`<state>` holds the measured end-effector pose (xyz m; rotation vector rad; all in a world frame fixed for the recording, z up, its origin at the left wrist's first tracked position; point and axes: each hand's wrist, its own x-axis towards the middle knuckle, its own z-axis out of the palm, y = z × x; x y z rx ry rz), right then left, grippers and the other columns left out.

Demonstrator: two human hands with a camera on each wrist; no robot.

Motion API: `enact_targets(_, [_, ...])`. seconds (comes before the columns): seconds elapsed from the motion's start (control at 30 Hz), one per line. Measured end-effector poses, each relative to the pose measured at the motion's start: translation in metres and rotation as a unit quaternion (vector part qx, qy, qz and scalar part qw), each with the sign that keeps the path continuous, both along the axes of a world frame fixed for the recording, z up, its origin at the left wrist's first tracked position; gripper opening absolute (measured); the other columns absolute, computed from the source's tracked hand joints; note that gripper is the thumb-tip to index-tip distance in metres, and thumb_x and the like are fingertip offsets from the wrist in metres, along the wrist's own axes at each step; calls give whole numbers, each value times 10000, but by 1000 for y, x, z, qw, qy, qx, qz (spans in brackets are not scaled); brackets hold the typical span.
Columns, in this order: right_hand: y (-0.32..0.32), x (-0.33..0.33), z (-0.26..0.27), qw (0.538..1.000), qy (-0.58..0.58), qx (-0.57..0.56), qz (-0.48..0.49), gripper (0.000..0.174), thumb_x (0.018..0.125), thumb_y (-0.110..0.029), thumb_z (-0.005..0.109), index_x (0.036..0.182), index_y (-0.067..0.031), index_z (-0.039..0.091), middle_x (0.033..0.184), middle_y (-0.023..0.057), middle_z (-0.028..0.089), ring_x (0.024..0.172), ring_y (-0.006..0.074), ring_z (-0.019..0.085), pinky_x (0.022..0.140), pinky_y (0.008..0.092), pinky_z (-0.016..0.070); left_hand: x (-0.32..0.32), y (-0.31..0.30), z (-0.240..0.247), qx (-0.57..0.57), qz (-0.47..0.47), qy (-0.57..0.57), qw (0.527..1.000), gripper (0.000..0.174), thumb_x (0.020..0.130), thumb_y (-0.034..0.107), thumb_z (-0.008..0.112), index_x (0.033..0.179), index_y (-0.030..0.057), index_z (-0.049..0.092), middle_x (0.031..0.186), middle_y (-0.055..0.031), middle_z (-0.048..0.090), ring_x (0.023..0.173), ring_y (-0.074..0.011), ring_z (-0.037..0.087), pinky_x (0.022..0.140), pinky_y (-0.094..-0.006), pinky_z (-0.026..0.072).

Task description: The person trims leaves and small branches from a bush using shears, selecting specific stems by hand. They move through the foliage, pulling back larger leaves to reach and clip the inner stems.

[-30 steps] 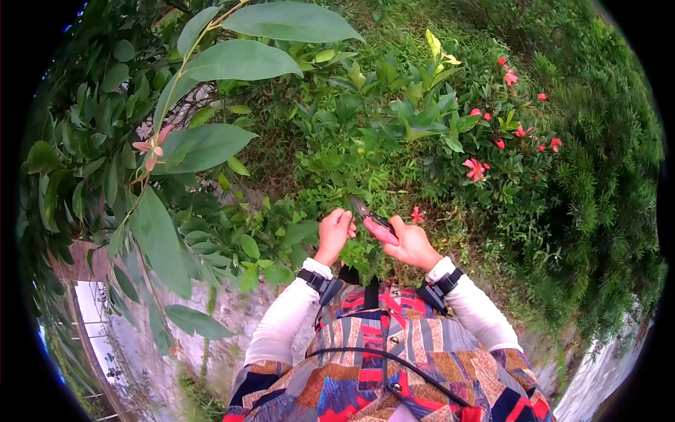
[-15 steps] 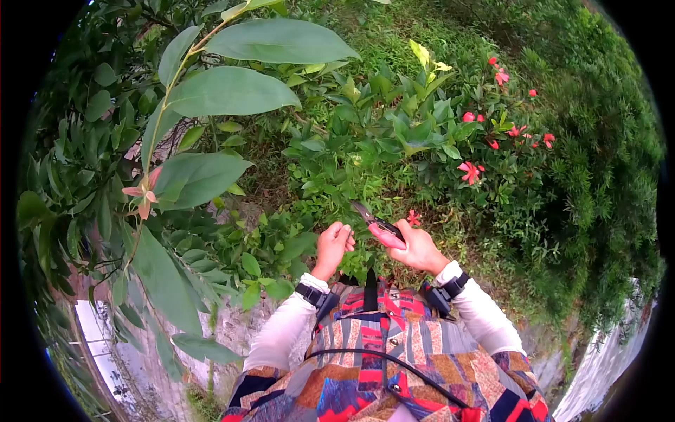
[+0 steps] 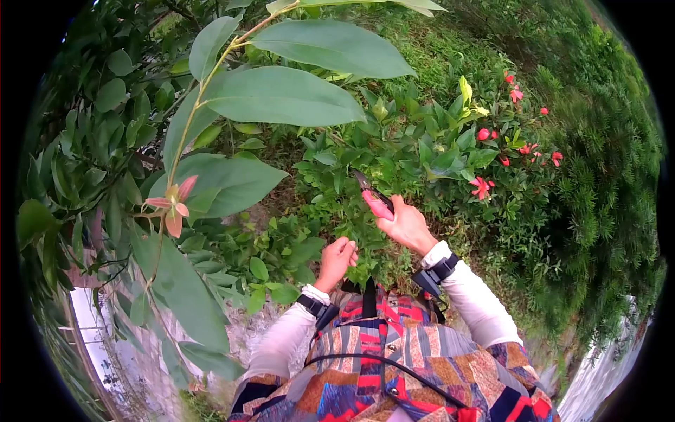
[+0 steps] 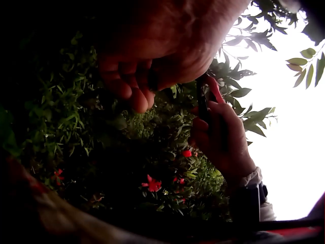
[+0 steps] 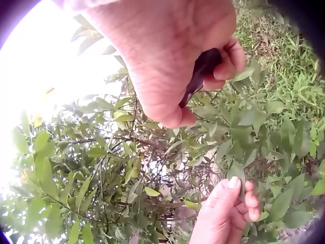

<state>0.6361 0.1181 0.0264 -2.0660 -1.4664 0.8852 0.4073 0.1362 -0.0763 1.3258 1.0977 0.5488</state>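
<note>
My right hand (image 3: pixel 408 226) grips pruning shears (image 3: pixel 378 204) with pink-red and black handles. Their dark blades (image 3: pixel 361 179) point up and away, over the green foliage of a shrub. Nearer my body and to the left, my left hand (image 3: pixel 339 259) is held with its fingers curled. In the right wrist view, the left hand (image 5: pixel 226 211) pinches a small green leaf (image 5: pixel 237 173) between thumb and fingers. The left wrist view shows its curled fingers (image 4: pixel 137 96) from below, in shadow, with the right hand (image 4: pixel 228 137) and shears beyond.
A branch with large leaves (image 3: pixel 281 95) and a reddish young shoot (image 3: pixel 170 204) hangs close at the left. Pink-red flowers (image 3: pixel 481 187) grow on the shrub at the right. Denser green foliage (image 3: pixel 590 190) stands at far right, with pale ground (image 3: pixel 246 330) at lower left.
My right hand has moved forward and away from the left hand with the shears. The left hand sits slightly nearer my body. The near branch has shifted right in view.
</note>
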Motion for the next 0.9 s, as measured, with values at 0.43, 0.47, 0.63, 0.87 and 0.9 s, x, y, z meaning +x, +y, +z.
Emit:
enact_targets(0.43, [16, -20, -4, 998, 65, 0, -17, 627, 793, -428, 631, 1185, 48, 519, 944, 302, 680, 917, 465, 669, 836, 501, 497, -10, 2, 1, 3, -4, 21, 1000, 257, 1019, 208, 560, 855, 18, 614, 684, -43, 650, 558, -101, 599, 537, -265, 465])
enact_targets(0.47, [16, -20, -5, 996, 87, -5, -23, 647, 796, -440, 635, 1199, 53, 518, 948, 296, 681, 923, 458, 673, 837, 494, 496, -10, 1, 0, 4, -6, 25, 1000, 259, 1020, 208, 559, 852, 18, 612, 683, -42, 650, 559, -100, 598, 538, -265, 466])
enact_targets(0.63, [11, -21, -8, 985, 165, 14, -38, 670, 815, -457, 640, 1230, 57, 528, 1005, 265, 676, 965, 395, 667, 855, 437, 487, -7, 1, 4, 7, -11, 14, 1000, 247, 1027, 199, 566, 857, 23, 597, 701, -44, 646, 557, -93, 592, 525, -247, 471])
enact_targets(0.87, [14, -19, -8, 975, 219, -23, -30, 676, 823, -454, 639, 1252, 58, 535, 1103, 221, 662, 1021, 331, 638, 898, 388, 462, -3, 0, 0, 11, -5, 0, 1000, 261, 1019, 195, 563, 829, 22, 608, 664, -39, 643, 542, -93, 589, 520, -257, 462])
enact_targets(0.9, [14, -19, -9, 975, 220, -23, -30, 676, 823, -454, 639, 1252, 58, 535, 1103, 221, 662, 1021, 331, 638, 898, 388, 462, -2, 0, 1, 11, -5, 1, 1000, 261, 1019, 195, 563, 829, 22, 608, 664, -39, 643, 542, -93, 589, 520, -257, 462])
